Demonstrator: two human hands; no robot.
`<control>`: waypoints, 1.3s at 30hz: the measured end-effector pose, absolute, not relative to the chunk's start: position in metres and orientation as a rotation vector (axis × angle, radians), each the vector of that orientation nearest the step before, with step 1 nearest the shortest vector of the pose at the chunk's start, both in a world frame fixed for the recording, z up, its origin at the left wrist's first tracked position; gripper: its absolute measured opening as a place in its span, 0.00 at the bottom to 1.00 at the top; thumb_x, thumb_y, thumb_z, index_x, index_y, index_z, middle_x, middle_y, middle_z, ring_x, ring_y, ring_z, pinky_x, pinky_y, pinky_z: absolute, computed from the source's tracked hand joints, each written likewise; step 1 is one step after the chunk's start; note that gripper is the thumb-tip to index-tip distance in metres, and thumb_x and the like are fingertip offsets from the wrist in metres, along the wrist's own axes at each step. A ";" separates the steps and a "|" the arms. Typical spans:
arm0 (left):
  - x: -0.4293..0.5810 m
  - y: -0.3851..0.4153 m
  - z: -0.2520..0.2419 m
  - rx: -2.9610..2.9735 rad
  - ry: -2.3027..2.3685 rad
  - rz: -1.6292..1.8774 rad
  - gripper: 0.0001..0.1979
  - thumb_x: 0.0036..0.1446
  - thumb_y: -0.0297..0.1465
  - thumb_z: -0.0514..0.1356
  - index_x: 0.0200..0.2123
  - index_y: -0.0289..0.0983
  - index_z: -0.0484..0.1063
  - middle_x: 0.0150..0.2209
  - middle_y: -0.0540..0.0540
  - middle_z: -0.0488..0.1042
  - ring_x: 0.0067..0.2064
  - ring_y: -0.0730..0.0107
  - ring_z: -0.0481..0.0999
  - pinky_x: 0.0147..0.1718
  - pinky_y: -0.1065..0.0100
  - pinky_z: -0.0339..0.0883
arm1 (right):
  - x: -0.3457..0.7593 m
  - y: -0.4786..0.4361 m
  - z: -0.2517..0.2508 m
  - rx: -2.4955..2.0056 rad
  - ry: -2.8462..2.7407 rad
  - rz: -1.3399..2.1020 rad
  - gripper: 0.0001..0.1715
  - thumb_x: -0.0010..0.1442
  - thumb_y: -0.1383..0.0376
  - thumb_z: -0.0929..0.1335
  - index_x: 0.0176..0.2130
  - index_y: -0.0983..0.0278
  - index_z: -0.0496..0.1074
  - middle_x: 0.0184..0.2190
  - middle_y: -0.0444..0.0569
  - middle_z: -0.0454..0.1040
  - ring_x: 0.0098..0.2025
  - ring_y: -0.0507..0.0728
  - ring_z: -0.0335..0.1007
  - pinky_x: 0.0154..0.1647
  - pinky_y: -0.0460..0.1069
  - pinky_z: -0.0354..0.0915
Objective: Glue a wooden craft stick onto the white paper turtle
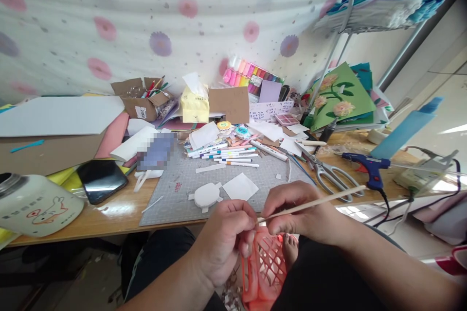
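Orange plastic basket (264, 267) sits lowest, between the person's knees. Just above it, the left hand (222, 240) and right hand (295, 211) both pinch a thin wooden stick (314, 204), which angles up to the right. Beyond, on the wooden counter (120, 209), lie a grey cutting mat (204, 175), scissors (330, 175) and a blue glue gun (367, 165).

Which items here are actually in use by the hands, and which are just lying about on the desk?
In use: thin wooden stick, pinched by left hand and right hand.

Lying about: scissors, glue gun, phone, marker pens, tissue pack.
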State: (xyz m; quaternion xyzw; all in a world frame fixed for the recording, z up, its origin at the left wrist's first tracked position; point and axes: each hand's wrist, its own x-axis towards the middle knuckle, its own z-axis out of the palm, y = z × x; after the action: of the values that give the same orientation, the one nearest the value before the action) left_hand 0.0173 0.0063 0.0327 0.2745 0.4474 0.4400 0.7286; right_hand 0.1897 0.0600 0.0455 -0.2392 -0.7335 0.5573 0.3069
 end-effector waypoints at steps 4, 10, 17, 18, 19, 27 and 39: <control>0.020 0.006 0.033 0.642 1.007 0.989 0.02 0.36 0.26 0.57 0.17 0.35 0.65 0.11 0.56 0.60 0.13 0.84 0.54 0.16 0.73 0.41 | 0.188 0.061 0.044 -0.660 -1.902 1.519 0.10 0.52 0.62 0.75 0.30 0.68 0.77 0.22 0.46 0.74 0.22 0.50 0.71 0.21 0.42 0.66; 0.022 0.007 0.031 0.652 0.997 0.987 0.01 0.36 0.24 0.56 0.18 0.35 0.65 0.11 0.57 0.59 0.13 0.84 0.52 0.16 0.73 0.41 | 0.187 0.060 0.042 -0.713 -1.802 1.601 0.14 0.51 0.59 0.75 0.29 0.69 0.76 0.20 0.47 0.73 0.21 0.50 0.71 0.20 0.42 0.66; 0.022 0.006 0.034 0.605 0.970 0.980 0.03 0.34 0.23 0.55 0.18 0.35 0.66 0.12 0.56 0.61 0.13 0.85 0.53 0.16 0.74 0.42 | 0.187 0.059 0.045 -0.756 -1.746 1.658 0.18 0.49 0.56 0.75 0.28 0.70 0.75 0.20 0.47 0.73 0.20 0.51 0.70 0.19 0.43 0.67; 0.021 0.006 0.034 0.600 0.955 0.978 0.03 0.35 0.23 0.56 0.18 0.35 0.67 0.12 0.56 0.62 0.13 0.84 0.54 0.16 0.74 0.43 | 0.188 0.059 0.046 -0.755 -1.732 1.672 0.18 0.49 0.56 0.75 0.28 0.70 0.75 0.20 0.47 0.74 0.20 0.51 0.71 0.19 0.43 0.67; 0.020 0.006 0.033 0.593 0.940 0.975 0.02 0.36 0.24 0.56 0.19 0.34 0.67 0.12 0.55 0.63 0.13 0.84 0.56 0.16 0.74 0.44 | 0.188 0.059 0.046 -0.750 -1.718 1.685 0.18 0.49 0.56 0.75 0.29 0.70 0.75 0.21 0.47 0.74 0.20 0.51 0.71 0.20 0.43 0.68; 0.019 0.006 0.029 0.593 0.935 0.971 0.03 0.40 0.27 0.60 0.19 0.35 0.67 0.12 0.54 0.63 0.13 0.83 0.57 0.15 0.75 0.46 | 0.189 0.059 0.044 -0.732 -1.711 1.709 0.18 0.51 0.56 0.74 0.29 0.69 0.74 0.21 0.46 0.74 0.21 0.50 0.70 0.20 0.43 0.68; 0.021 0.004 0.032 0.709 0.989 0.972 0.01 0.40 0.25 0.57 0.21 0.34 0.67 0.14 0.55 0.63 0.15 0.82 0.57 0.18 0.75 0.47 | 0.186 0.061 0.033 -0.646 -1.333 1.780 0.12 0.56 0.60 0.72 0.33 0.68 0.73 0.26 0.44 0.72 0.20 0.49 0.71 0.16 0.41 0.67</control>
State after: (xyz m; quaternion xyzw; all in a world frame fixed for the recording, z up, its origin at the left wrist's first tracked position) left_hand 0.0214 0.0039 0.0320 0.3199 0.4458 0.4383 0.7119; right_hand 0.1861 0.0611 0.0327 -0.2555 -0.5274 0.7039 0.4014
